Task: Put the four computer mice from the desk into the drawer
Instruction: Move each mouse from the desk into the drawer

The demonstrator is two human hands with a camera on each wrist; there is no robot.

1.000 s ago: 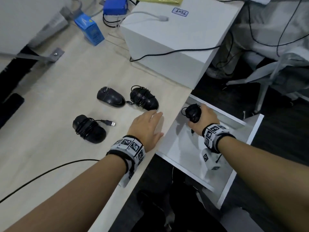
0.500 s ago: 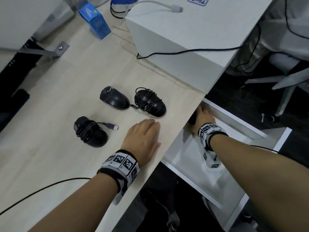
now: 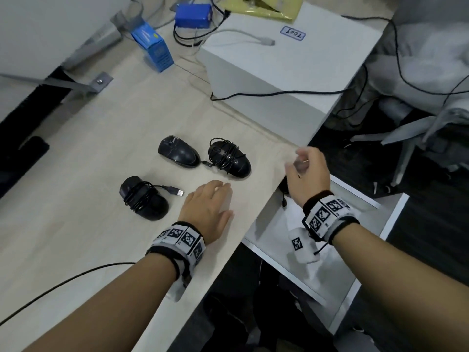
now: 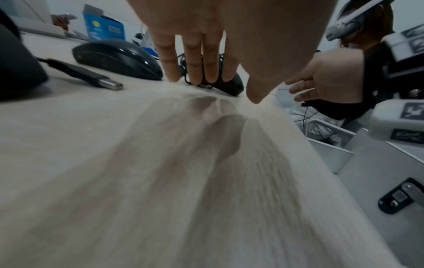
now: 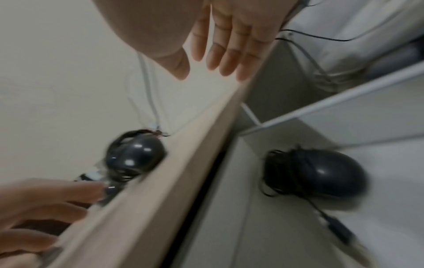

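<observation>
Fingers (image 5: 229,54) of the right hand (image 3: 308,174) hung loose and empty above one mouse (image 5: 314,174) in the drawer (image 3: 392,219), while the left hand (image 3: 208,207) lay flat, fingers together, just short of three mice (image 3: 229,157) on the desk (image 3: 76,224)

Office, wooden desk (image 3: 76,224), white drawer unit (image 3: 279,62), cables, chair base (image 3: 406,148)

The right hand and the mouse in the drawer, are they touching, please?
Apart. The right wrist view shows the mouse lying alone on the drawer floor, with the right hand open above it, fingers empty.
</observation>
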